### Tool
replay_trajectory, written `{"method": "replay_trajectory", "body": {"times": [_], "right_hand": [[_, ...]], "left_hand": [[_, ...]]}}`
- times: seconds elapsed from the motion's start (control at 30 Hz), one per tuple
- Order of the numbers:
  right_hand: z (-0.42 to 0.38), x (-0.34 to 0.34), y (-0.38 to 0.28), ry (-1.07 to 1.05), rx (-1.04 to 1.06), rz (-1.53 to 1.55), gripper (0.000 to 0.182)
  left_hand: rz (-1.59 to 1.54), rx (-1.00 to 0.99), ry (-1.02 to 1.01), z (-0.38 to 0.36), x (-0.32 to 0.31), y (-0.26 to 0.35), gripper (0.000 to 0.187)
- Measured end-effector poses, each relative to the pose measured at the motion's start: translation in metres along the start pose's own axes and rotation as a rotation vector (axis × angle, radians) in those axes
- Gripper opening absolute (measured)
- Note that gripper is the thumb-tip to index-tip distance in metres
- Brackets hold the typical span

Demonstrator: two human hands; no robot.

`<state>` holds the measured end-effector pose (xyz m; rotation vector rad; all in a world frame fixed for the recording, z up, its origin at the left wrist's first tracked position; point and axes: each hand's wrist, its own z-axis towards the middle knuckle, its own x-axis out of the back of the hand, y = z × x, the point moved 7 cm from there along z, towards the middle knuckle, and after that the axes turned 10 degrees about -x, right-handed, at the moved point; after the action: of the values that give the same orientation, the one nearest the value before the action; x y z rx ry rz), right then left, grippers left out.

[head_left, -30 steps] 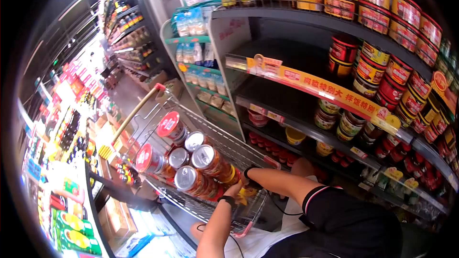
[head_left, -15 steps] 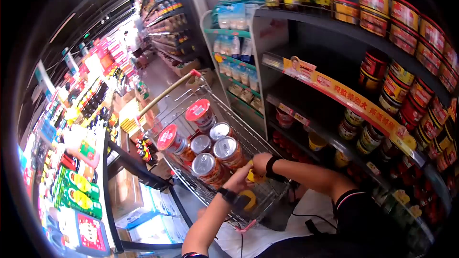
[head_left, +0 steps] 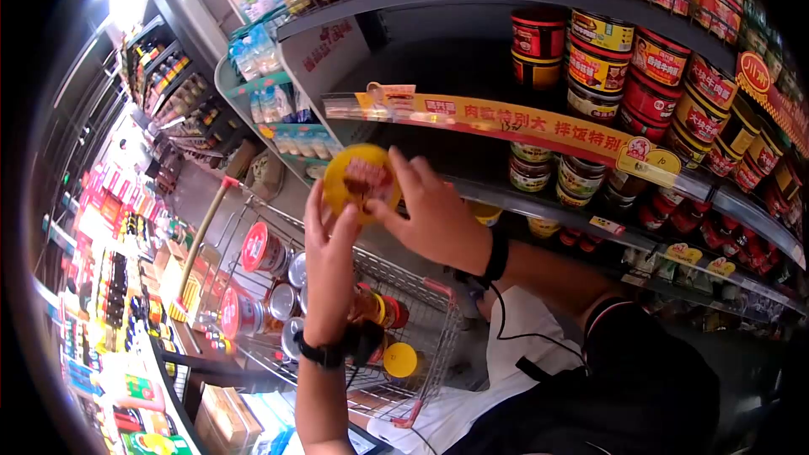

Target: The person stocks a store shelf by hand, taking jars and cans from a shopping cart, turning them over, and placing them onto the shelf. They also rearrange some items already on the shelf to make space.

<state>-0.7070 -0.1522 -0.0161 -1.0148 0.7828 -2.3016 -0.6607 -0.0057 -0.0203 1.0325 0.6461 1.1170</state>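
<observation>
1. Two hands are raised above a wire shopping cart (head_left: pixel 438 288), and one yellow tub (head_left: pixel 361 173) is held between them.
2. The tub is clasped from the lower left by the left hand (head_left: pixel 330 274); its fingers are laid along the left edge, and its thumb is set against the lower part.
3. The right side of the tub is gripped by the right hand (head_left: pixel 442 223), with fingers extended along the upper right edge and the thumb placed near the bottom.
4. The round yellow face, printed with red lettering too small to be read, is turned toward the camera. The hands are kept apart only by the tub.
5. Below the left hand, several silver-lidded cans (head_left: pixel 284 302) are partly covered by the hand and forearm. Two red-lidded containers (head_left: pixel 263 246) are placed farther left in the cart.
6. Another tub with a yellow lid (head_left: pixel 399 360) is seen lower in the cart, just right of the dark band (head_left: pixel 322 354) worn on the left wrist.
7. Beyond the right hand, stacked tubs (head_left: pixel 597 63) are carried by a dark shelf, along whose edge an orange and yellow banner (head_left: pixel 522 124) is fixed.
</observation>
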Motion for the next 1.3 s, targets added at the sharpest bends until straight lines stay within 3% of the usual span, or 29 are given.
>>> {"method": "replay_trajectory", "body": {"times": [0.27, 0.37, 0.4, 0.5, 0.53, 0.63, 0.67, 0.77, 0.8, 0.87, 0.93, 1.03, 1.13, 1.23, 1.3], "right_hand": [[0.069, 0.087, 0.046, 0.273, -0.031, 0.059, 0.076], [0.095, 0.098, 0.073, 0.465, 0.160, -0.079, 0.080], [0.106, 0.102, 0.083, 0.379, -0.006, 0.069, 0.075], [0.144, 0.099, 0.134, 0.372, -0.083, 0.055, 0.068], [0.154, 0.102, 0.142, 0.384, -0.130, 0.087, 0.061], [0.174, 0.107, 0.162, 0.364, -0.252, 0.154, 0.061], [0.182, 0.105, 0.169, 0.321, -0.184, 0.043, 0.062], [0.196, 0.098, 0.202, 0.360, -0.230, 0.129, 0.062], [0.200, 0.099, 0.208, 0.358, -0.258, 0.184, 0.061], [0.208, 0.098, 0.211, 0.434, -0.236, 0.138, 0.060], [0.212, 0.106, 0.206, 0.495, -0.206, 0.185, 0.057], [0.204, 0.105, 0.210, 0.413, -0.274, 0.507, 0.049], [0.198, 0.097, 0.219, 0.306, -0.344, 0.818, 0.040], [0.206, 0.071, 0.258, 0.108, -0.556, 0.660, 0.020], [0.202, 0.064, 0.249, -0.006, -0.624, 0.943, 0.009]], "left_hand": [[-0.225, -0.100, -0.175, 0.121, -0.116, 0.020, 0.060], [-0.260, -0.078, -0.259, 0.175, -0.153, -0.004, 0.068], [-0.284, -0.071, -0.305, 0.190, -0.167, -0.011, 0.062], [-0.354, 0.031, -0.309, 0.226, -0.202, -0.026, 0.041], [-0.399, 0.072, -0.333, 0.241, -0.214, -0.038, 0.024], [-0.418, 0.213, -0.326, 0.272, -0.233, -0.076, 0.021], [-0.463, 0.244, -0.389, 0.286, -0.239, -0.090, 0.023], [-0.542, 0.344, -0.451, 0.284, -0.257, -0.094, 0.028], [-0.585, 0.306, -0.523, 0.298, -0.258, -0.117, 0.031], [-0.270, -0.169, -0.577, 0.347, -0.259, -0.173, 0.033], [-0.612, 0.233, -0.587, 0.305, -0.270, -0.111, 0.033], [-0.608, 0.391, -0.580, 0.316, -0.274, -0.140, 0.037], [-0.558, 0.369, -0.656, 0.299, -0.274, -0.141, 0.037], [-0.517, 0.402, -0.704, 0.270, -0.278, -0.117, 0.028], [-0.561, 0.412, -0.725, 0.271, -0.278, -0.114, 0.028]]}}
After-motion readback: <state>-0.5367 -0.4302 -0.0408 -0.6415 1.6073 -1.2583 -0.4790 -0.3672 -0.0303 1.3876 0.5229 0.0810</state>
